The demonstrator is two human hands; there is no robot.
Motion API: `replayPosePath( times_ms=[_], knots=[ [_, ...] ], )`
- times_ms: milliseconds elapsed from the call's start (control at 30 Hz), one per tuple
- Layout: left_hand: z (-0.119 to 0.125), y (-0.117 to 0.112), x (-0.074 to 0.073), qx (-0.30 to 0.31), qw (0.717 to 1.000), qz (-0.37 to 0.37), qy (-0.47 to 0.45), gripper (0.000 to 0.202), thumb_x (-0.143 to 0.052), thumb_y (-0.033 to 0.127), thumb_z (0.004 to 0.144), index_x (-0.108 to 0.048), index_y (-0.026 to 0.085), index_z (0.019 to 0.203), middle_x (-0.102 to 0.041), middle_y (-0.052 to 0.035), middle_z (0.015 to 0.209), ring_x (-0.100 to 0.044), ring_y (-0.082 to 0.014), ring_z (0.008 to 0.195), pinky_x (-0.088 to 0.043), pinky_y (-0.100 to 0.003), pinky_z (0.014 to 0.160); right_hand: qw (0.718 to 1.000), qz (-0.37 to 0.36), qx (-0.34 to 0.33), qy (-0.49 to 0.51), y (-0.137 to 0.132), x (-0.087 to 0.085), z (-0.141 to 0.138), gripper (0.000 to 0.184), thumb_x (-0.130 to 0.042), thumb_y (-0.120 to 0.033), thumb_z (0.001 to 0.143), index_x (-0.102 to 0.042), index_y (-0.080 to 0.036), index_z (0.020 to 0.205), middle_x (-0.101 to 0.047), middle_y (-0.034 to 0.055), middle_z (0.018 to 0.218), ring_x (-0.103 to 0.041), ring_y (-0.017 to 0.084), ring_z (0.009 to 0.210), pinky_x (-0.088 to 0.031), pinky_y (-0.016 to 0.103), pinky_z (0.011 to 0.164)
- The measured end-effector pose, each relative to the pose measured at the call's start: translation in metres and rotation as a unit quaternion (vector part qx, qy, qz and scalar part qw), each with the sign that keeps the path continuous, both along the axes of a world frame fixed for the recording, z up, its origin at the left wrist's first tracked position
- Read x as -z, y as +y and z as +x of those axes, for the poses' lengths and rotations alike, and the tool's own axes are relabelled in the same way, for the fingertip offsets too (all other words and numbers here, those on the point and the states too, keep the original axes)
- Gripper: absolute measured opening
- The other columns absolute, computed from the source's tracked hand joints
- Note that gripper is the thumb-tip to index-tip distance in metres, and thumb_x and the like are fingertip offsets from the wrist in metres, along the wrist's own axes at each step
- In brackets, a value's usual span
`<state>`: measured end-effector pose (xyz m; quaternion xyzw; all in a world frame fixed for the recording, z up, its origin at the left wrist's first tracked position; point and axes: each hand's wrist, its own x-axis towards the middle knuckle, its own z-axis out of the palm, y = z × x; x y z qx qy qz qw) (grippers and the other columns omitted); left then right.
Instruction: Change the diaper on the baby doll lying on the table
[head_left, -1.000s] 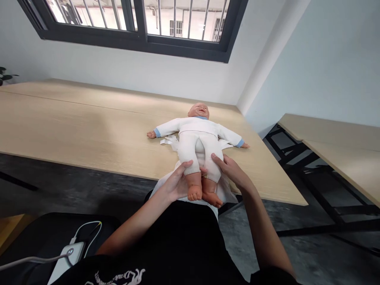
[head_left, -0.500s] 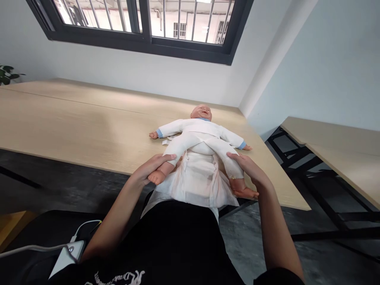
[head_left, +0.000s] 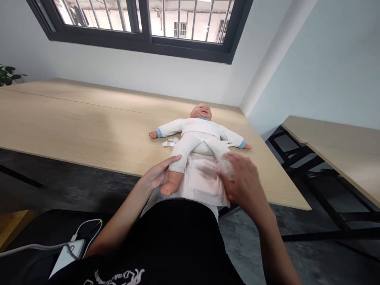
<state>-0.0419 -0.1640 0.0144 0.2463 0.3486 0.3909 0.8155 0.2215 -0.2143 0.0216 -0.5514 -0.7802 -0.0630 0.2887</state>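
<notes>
A baby doll (head_left: 204, 127) in a white suit with blue cuffs lies face up on the table, its head away from me. My left hand (head_left: 160, 174) is closed round the doll's lower leg on the left, thumb on top of the white trouser leg. A white diaper (head_left: 202, 180) is spread between and under the doll's legs, its near end over the table edge against my black shirt. Blurred, my right hand (head_left: 243, 180) is over the doll's leg on the right and the diaper's side, hiding that foot. Whether its fingers grip anything is unclear.
White tabs or straps (head_left: 170, 142) lie beside the doll's hip. The wooden table (head_left: 74, 118) runs far to the left below a barred window (head_left: 190, 45). Another table (head_left: 335, 136) stands at the right. A white device with cables (head_left: 69, 253) rests at the lower left.
My right hand has left the doll's lower leg and moved inward over the thigh and diaper side. My left hand and the leg it holds have shifted slightly right, bringing the legs closer together.
</notes>
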Motion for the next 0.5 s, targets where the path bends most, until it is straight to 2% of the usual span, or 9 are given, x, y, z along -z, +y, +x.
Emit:
replayPosePath(
  times_ms=[67,100,133,200,267,333,433,500],
  knots=[
    [0.000,0.002,-0.001,-0.034,0.999,-0.023,-0.035,0.021,-0.059,0.026,0.100,-0.073,0.009,0.100,-0.077,-0.0086,0.089,-0.072,-0.0145,0.073,-0.059,-0.020,0.076,0.992,-0.007,-0.107,-0.068,-0.021,0.004,-0.019,0.071,-0.047,-0.068,0.098,-0.042,-0.020,0.149,-0.050,0.0151,0.151,-0.043,0.035,0.142,-0.028,0.060,0.122],
    [0.000,0.002,-0.001,-0.044,0.997,-0.035,-0.050,0.024,-0.056,0.026,0.101,-0.072,0.009,0.103,-0.077,-0.0091,0.090,-0.072,-0.0142,0.073,-0.059,-0.019,0.078,0.988,-0.003,-0.125,-0.086,-0.028,0.008,-0.026,0.075,-0.052,-0.067,0.096,-0.038,-0.019,0.153,-0.046,0.0149,0.154,-0.041,0.035,0.144,-0.028,0.060,0.122],
    [0.000,0.003,-0.002,-0.050,0.996,-0.046,-0.065,0.026,-0.054,0.027,0.103,-0.071,0.008,0.106,-0.077,-0.0095,0.091,-0.072,-0.0141,0.074,-0.059,-0.019,0.079,0.987,0.004,-0.132,-0.095,-0.032,0.012,-0.030,0.071,-0.054,-0.060,0.097,-0.037,-0.019,0.152,-0.044,0.0148,0.156,-0.040,0.034,0.145,-0.029,0.059,0.123],
    [0.000,0.006,-0.002,-0.052,0.994,-0.050,-0.082,0.028,-0.053,0.028,0.103,-0.070,0.008,0.112,-0.077,-0.0093,0.091,-0.073,-0.0147,0.075,-0.059,-0.019,0.080,0.988,0.038,-0.122,-0.081,-0.029,0.017,-0.033,0.043,-0.050,-0.035,0.101,-0.048,-0.018,0.141,-0.053,0.0133,0.148,-0.047,0.030,0.140,-0.030,0.054,0.122],
    [-0.001,0.010,0.000,-0.025,0.996,-0.031,-0.080,0.032,-0.051,0.031,0.103,-0.069,0.008,0.118,-0.077,-0.0106,0.093,-0.074,-0.0181,0.076,-0.060,-0.024,0.077,0.990,0.070,-0.112,-0.044,-0.013,0.012,-0.030,0.030,-0.042,-0.015,0.097,-0.060,-0.019,0.121,-0.067,0.0091,0.128,-0.060,0.025,0.124,-0.034,0.047,0.120],
    [-0.003,0.017,0.002,0.015,0.997,-0.005,-0.078,0.038,-0.049,0.035,0.104,-0.067,0.008,0.124,-0.077,-0.0126,0.095,-0.074,-0.0220,0.077,-0.060,-0.030,0.075,0.992,0.076,-0.101,-0.018,0.013,-0.007,-0.027,0.024,-0.044,-0.015,0.097,-0.066,-0.020,0.105,-0.073,0.0057,0.106,-0.067,0.023,0.102,-0.038,0.043,0.113],
    [-0.006,0.029,0.003,0.059,0.993,0.023,-0.098,0.042,-0.046,0.040,0.105,-0.063,0.011,0.131,-0.076,-0.0142,0.102,-0.076,-0.0262,0.083,-0.060,-0.037,0.080,0.993,-0.014,-0.103,-0.061,0.063,-0.052,-0.029,0.027,-0.053,-0.029,0.101,-0.068,-0.019,0.082,-0.071,0.0055,0.083,-0.064,0.024,0.085,-0.043,0.040,0.100],
    [-0.007,0.035,0.002,0.089,0.991,0.037,-0.094,0.045,-0.044,0.044,0.106,-0.060,0.014,0.135,-0.075,-0.0165,0.108,-0.076,-0.0315,0.092,-0.059,-0.045,0.085,0.989,-0.079,-0.104,-0.069,0.099,-0.078,-0.034,0.034,-0.058,-0.041,0.100,-0.068,-0.015,0.080,-0.070,0.0081,0.081,-0.062,0.024,0.080,-0.044,0.034,0.083]
  ],
)
